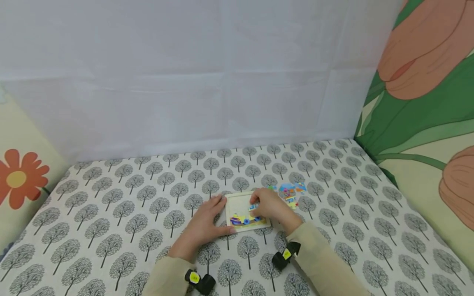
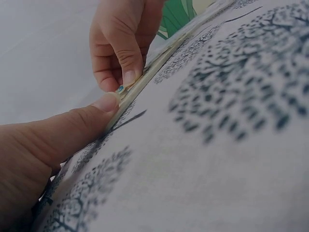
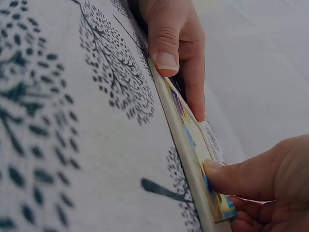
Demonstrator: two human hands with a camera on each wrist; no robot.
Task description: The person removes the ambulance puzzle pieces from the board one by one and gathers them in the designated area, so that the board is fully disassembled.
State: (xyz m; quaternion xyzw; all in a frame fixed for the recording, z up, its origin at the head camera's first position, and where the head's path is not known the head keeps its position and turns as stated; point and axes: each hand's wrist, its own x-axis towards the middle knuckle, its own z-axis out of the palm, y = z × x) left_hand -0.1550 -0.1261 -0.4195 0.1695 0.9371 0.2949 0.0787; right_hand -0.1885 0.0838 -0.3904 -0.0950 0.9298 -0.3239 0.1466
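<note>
Right grip [image 1: 272, 204], puzzle piece [image 1: 253, 207] within

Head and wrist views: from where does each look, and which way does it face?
Head: on the head, facing forward and down at the puzzle frame; left hand, right hand, sleeves show.
Left wrist: on that wrist, facing low across the cloth toward the right hand; both hands show partly.
Right wrist: on that wrist, facing the left hand; both hands show partly.
Both wrist views share the frame's edge and the hands.
</note>
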